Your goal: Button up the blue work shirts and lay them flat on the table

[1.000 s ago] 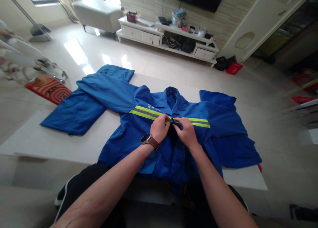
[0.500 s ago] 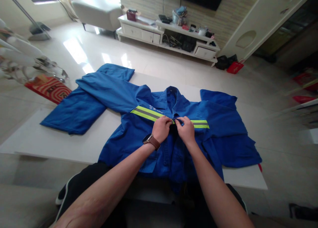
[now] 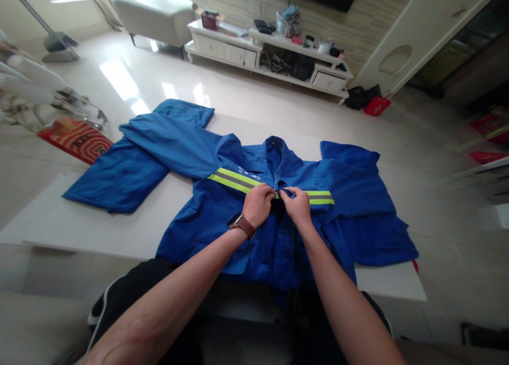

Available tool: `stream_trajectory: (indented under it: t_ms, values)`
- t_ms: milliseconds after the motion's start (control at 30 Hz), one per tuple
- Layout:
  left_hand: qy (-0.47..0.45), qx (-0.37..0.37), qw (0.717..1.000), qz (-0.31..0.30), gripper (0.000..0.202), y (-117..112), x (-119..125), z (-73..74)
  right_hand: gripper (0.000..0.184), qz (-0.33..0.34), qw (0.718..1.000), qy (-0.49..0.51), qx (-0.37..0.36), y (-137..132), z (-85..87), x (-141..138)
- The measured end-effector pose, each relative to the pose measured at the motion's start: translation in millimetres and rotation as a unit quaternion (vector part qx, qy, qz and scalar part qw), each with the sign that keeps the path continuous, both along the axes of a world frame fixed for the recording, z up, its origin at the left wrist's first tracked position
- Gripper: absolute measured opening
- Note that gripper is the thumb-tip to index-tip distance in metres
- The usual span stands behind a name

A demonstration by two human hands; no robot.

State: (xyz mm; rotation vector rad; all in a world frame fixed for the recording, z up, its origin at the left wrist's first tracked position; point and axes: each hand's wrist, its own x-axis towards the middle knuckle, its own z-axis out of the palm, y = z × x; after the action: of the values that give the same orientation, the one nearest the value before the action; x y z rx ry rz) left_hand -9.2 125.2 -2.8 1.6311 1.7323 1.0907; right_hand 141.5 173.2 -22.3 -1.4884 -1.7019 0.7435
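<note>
A blue work jacket (image 3: 222, 222) with a yellow-and-grey reflective chest stripe (image 3: 233, 180) lies front up, its collar (image 3: 274, 156) away from me. My left hand (image 3: 258, 202), with a watch (image 3: 240, 224) on the wrist, pinches the front edge at the stripe. Opposite it, my right hand (image 3: 296, 205) pinches the other front edge. The fingertips of both hands nearly meet at the chest opening. Whatever small fastening lies between them is hidden by the fingers. Below the hands, the front edges hang loosely side by side.
The jacket rests on a white table (image 3: 99, 232). More folded blue cloth (image 3: 119, 179) lies at the left, beside a red patterned bag (image 3: 75, 138). Across the tiled floor stand a white TV cabinet (image 3: 222, 51) with clutter on it and a pale bench (image 3: 153, 15).
Both hands keep their pinch on the jacket's front edges, with only slight finger movement. The whole view has shifted a little.
</note>
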Motion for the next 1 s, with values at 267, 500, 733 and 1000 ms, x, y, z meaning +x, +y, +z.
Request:
stream_trajectory:
  t_ms: [267, 500, 733, 1000]
  values:
    - [-0.007, 0.003, 1.000, -0.010, 0.018, -1.5, -1.0, -1.1, 0.022, 0.066, 0.995, 0.047, -0.059, 4.9, 5.4, 7.6]
    - [-0.011, 0.017, 1.000, -0.013, 0.017, 0.4, -3.2, -1.8, 0.004, 0.132, 0.990, -0.020, 0.046, 4.9, 16.7, 12.0]
    - [-0.001, 0.019, 1.000, -0.019, 0.015, -0.4, -7.5, 0.5, 0.006, 0.181, 0.969, -0.135, 0.098, -6.1, 26.4, 9.5]
    - [0.041, 0.021, 0.999, -0.021, 0.020, -4.6, -3.8, 4.6, 0.014, 0.198, 0.977, -0.063, 0.053, -2.0, 31.3, 11.5]
